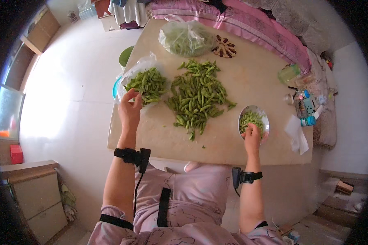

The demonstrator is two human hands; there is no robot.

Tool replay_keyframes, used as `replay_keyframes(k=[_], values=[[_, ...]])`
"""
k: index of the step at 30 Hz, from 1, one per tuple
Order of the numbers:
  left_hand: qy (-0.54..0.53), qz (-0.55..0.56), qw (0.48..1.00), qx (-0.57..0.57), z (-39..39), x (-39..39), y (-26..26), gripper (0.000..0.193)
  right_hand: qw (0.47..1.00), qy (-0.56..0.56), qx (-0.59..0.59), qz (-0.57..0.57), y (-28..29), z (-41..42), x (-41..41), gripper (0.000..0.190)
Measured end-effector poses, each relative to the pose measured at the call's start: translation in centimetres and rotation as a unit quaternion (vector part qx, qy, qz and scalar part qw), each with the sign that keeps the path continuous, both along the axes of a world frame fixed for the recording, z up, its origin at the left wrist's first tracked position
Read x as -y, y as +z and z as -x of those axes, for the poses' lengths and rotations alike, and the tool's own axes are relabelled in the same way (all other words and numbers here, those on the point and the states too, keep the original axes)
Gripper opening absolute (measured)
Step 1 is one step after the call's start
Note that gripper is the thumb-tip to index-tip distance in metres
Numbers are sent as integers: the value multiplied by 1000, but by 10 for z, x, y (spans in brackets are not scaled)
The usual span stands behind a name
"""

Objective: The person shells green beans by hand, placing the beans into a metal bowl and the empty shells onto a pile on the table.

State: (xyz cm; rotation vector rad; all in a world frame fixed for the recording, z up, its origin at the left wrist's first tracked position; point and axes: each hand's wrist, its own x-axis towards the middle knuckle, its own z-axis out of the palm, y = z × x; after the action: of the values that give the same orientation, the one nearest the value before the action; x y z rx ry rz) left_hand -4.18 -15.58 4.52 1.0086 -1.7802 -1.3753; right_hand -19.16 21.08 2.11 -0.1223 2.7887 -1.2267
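My left hand (131, 103), fingers curled, is at the near left edge of a heap of green soybean pods (147, 82) on a clear plastic bag (134, 69). Whether it pinches a pod is too small to tell. My right hand (252, 134) hovers over the near part of a white bowl (266, 118) of shelled green beans (251, 120). Its fingertips are bent down towards the beans, and I cannot make out anything between them. Between both hands, a larger pile of green pods (199, 95) spreads over the table (171, 144).
A tied plastic bag of pods (185, 39) stands at the table's far side, beside a brown-and-cream trivet (225, 47). White tissues (296, 134), a blue-capped bottle (308, 121) and a greenish clear container (289, 73) lie along the right edge. A green bucket (126, 56) stands beyond the left edge.
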Motion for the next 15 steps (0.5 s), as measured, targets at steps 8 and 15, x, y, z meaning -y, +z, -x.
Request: replay_keyframes(k=[8, 15], values=[[-93, -18, 994, 56, -41, -54, -35, 18, 948, -8, -238, -213, -18, 19, -15, 20], [-178, -84, 976, 92, -49, -112, -50, 13, 988, 13, -150, -34, -17, 0, 24, 18]])
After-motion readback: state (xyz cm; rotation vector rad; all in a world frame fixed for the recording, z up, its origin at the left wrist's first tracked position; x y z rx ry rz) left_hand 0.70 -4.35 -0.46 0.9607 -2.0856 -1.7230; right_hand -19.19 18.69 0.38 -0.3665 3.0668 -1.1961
